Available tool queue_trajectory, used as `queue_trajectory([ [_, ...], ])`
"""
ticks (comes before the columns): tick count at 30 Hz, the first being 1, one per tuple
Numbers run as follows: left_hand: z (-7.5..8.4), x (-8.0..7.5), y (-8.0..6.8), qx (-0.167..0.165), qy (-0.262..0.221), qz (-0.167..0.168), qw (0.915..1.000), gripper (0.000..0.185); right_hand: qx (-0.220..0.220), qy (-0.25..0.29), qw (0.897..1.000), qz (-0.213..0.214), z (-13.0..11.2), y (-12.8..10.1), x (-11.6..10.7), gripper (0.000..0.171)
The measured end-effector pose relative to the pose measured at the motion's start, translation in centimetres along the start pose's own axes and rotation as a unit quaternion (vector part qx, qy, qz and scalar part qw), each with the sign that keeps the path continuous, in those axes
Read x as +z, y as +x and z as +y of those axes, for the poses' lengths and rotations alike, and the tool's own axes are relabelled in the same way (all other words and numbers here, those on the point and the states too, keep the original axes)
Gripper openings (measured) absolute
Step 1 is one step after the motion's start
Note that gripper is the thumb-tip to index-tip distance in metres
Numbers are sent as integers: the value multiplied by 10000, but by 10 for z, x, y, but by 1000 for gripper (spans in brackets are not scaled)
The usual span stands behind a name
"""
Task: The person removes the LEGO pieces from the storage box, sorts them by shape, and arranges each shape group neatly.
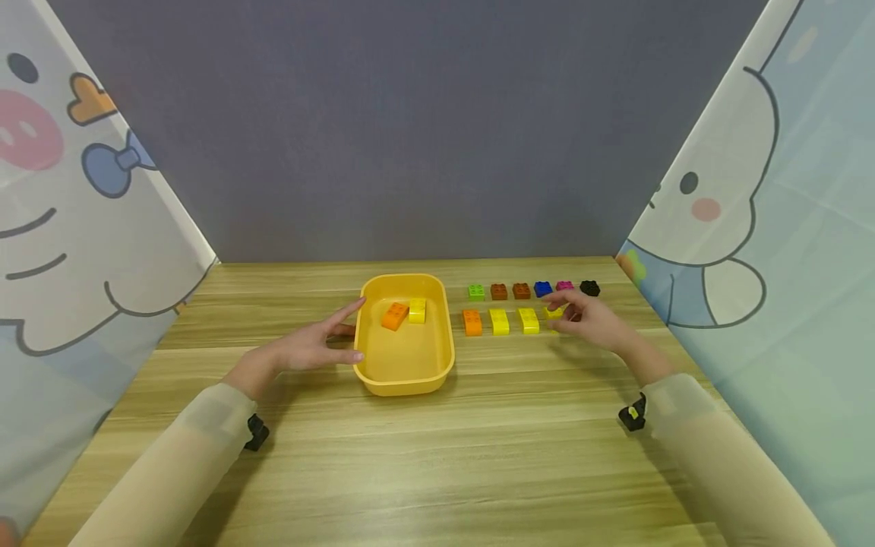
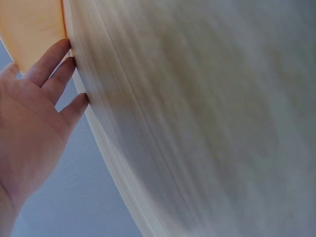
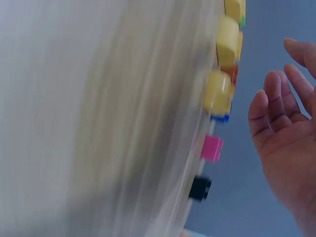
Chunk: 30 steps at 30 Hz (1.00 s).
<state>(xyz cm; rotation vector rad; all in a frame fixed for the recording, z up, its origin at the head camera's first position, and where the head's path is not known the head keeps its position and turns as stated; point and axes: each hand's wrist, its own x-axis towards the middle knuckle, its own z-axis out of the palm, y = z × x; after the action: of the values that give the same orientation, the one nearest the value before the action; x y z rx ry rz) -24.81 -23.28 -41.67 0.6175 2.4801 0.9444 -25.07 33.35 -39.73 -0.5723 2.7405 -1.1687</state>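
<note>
My left hand [image 1: 307, 348], fingers spread, rests against the left side of a yellow plastic tray [image 1: 403, 361]. An orange toy brick [image 1: 394, 316] and a yellow brick [image 1: 417, 310] lie inside it. To the right, my right hand [image 1: 589, 322] hovers over the last yellow brick [image 1: 551, 312] of the front row, partly covering it. The right wrist view shows the bent fingers apart from that brick [image 3: 217, 94], with nothing between them. Left of it in the row are two more yellow bricks [image 1: 529, 320] and an orange brick [image 1: 472, 322].
Behind runs a row of smaller bricks: green [image 1: 476, 292], two brown [image 1: 499, 291], blue [image 1: 543, 289], pink [image 1: 564, 286] and black [image 1: 590, 288]. A grey panel [image 1: 410, 137] rises at the back of the wooden table [image 1: 410, 471]. Cartoon-printed curtains [image 1: 807, 365] flank both sides.
</note>
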Motion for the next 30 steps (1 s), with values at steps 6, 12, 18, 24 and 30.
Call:
queue_trajectory([
  [6, 0, 0, 0, -5, -61, -38, 10000, 110, -304, 96, 9993, -176, -18, 13, 22, 45],
  [12, -1, -1, 0, 59, -112, -36, 9999, 110, -496, 158, 9981, -333, -49, 31, 42, 44],
  [18, -2, 0, 1, 53, -31, -23, 10000, 110, -778, 135, 9960, -427, -75, 51, 66, 40],
  [24, -2, 0, 3, 77, -68, -53, 9999, 110, -1095, 67, 9931, -413, -96, 72, 89, 42],
  [30, -1, -2, 3, 67, -96, -47, 9999, 111, -1258, -116, 9906, -519, -115, 98, 111, 44],
])
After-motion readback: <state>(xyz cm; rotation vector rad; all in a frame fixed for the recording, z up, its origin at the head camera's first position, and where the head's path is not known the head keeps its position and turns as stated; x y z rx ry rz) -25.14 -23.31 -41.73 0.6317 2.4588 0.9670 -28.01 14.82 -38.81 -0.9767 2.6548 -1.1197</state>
